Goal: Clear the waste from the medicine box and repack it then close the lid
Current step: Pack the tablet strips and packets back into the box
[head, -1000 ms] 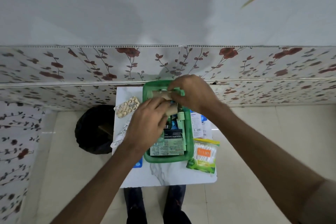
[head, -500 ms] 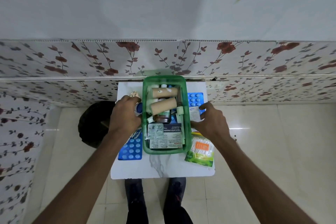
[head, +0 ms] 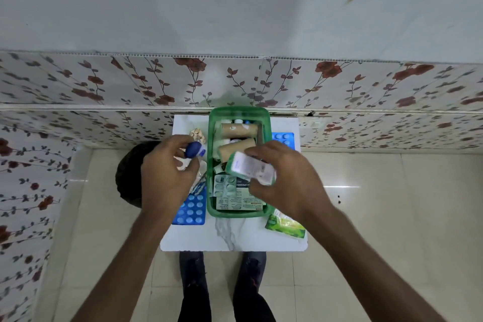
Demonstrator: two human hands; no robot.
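The left hand [head: 167,178] grips a small white bottle with a dark blue cap [head: 194,149], just left of the green medicine box [head: 212,191]. The right hand [head: 285,185] holds a white-and-green packet [head: 248,168] over the box's middle. Beyond the right hand's fingers, two tan bandage rolls [head: 239,130] lie in the open box; under its palm sit blister packs [head: 224,185]. Below the left hand a blue blister sheet [head: 190,210] rests on the white desk [head: 235,242]; a green pouch [head: 285,225] lies beside the right wrist.

Medicine box [head: 212,154]: translucent green plastic. Table [head: 235,240]: smooth, white marble-look top. Blister sheet [head: 192,210]: glossy blue. Bandage rolls [head: 239,130]: matt tan cloth. Floor tiles [head: 379,217]: glossy.
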